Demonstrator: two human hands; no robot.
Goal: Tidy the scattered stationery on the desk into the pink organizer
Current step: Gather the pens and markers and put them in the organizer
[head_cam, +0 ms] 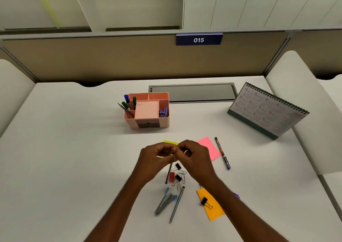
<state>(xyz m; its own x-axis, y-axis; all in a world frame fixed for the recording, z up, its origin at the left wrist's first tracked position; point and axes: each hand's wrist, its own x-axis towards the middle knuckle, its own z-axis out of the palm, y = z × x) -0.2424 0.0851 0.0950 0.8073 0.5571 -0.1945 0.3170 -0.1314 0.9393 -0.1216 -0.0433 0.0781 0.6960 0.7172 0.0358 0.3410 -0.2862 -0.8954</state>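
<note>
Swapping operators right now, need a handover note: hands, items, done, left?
Hands: left hand and right hand both pinch the yellow note.
Done: pink organizer at the back holds markers, a pencil and a blue item.
Left on the desk: pink note, patterned pen, orange note with a binder clip on it, paper clips, grey pencil, other small bits.

Organizer (147, 120) behind clips (178, 177), left of calendar (266, 110)

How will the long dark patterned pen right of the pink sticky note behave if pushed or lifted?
The long dark patterned pen looks round-barrelled and lies flat on the smooth white desk, so a sideways push would probably roll it. It looks thin and rigid, likely light; a mid-barrel pinch should lift it level.
</note>
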